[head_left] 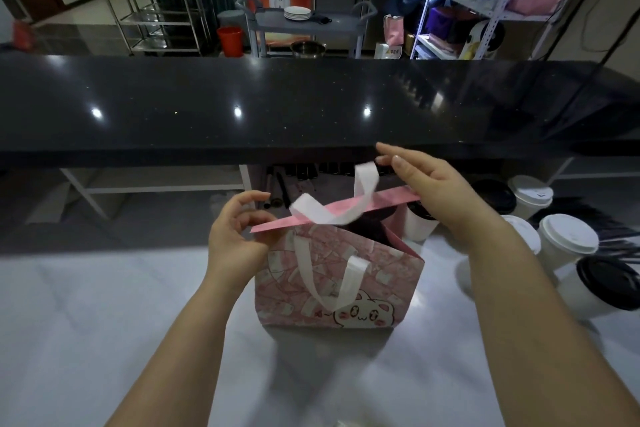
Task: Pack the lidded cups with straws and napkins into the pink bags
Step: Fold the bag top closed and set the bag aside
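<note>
Head view. A pink bag (381, 274), printed with a cartoon animal face, stands upright at the centre of the frame on the white counter (138, 322), its mouth open. The interior is dark and its contents cannot be made out.

The left hand (235, 239), left of centre, has its fingers curled and pinches the left end of the bag's rear rim. The right hand (433, 191), right of centre, lies over the right end of the same rim. Its visible fingers (384, 151) stretch towards the upper left, close to the top of the rear ribbon handle (332, 211); whether the hand grasps the rim or the ribbon cannot be told. The front ribbon handle (332, 288) hangs down over the printed face of the bag.

The lidded cups are grouped at the right of the frame, all outside the bag:
- one cup (420, 224) stands just behind the bag's right corner
- a white-lidded cup (568, 239) stands further right
- a black-lidded cup (606, 284) stands at the right edge

A raised black top (311, 107) crosses the upper half of the frame.
</note>
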A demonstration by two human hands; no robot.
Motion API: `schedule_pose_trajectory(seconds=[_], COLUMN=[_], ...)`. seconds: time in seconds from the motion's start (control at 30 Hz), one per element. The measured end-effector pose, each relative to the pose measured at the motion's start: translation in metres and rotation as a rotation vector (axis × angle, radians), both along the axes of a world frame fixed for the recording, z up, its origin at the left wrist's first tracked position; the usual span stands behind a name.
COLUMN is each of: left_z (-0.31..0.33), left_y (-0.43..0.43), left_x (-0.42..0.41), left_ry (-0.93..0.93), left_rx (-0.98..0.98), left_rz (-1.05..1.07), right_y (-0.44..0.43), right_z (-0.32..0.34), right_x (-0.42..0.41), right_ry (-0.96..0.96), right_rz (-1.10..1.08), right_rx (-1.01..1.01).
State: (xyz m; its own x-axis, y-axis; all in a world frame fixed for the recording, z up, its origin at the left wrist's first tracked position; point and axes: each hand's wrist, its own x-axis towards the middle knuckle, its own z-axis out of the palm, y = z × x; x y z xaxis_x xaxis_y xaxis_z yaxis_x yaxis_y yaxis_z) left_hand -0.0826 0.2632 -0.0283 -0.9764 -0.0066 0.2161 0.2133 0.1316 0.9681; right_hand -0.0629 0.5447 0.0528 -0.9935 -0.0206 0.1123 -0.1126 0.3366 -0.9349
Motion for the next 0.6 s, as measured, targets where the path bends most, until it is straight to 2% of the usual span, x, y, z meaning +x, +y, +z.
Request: schedule_pose_trajectory(seconds=[0.1, 0.17, 0.2, 0.3, 0.37, 0.43, 0.6], left_z=[0.001, 0.001, 0.0, -0.001, -0.001, -0.001, 0.002], left_y=[0.001, 0.002, 0.003, 0.004, 0.005, 0.005, 0.002], left_x=[0.0, 0.0, 0.0, -0.001, -0.002, -0.003, -0.007], left_ry=[0.021, 0.026, 0.025, 0.015, 0.003, -0.012, -0.057], left_rx=[-0.033, -0.04, -0.04, -0.028, -0.018, -0.012, 0.043], left_rz=[-0.007, -0.011, -0.011, -0.017, -0.025, -0.033, -0.032], right_y=[0.009, 0.022, 0.029, 0.043, 0.04, 0.032, 0.016], right_z=[-0.026, -0.05, -0.062, -0.093, -0.105, -0.105, -0.106], right_x=[0.015, 0.029, 0.037, 0.052, 0.053, 0.048, 0.025], right_ry=[0.2, 0.217, 0.17, -0.091, -0.196, -0.19, -0.046], right_rz=[-0.203, -0.236, -0.195, 0.065, 0.137, 0.073, -0.131], right_rx=[-0.268, -0.459, -0.485, -0.333, -0.209, -0.212, -0.381])
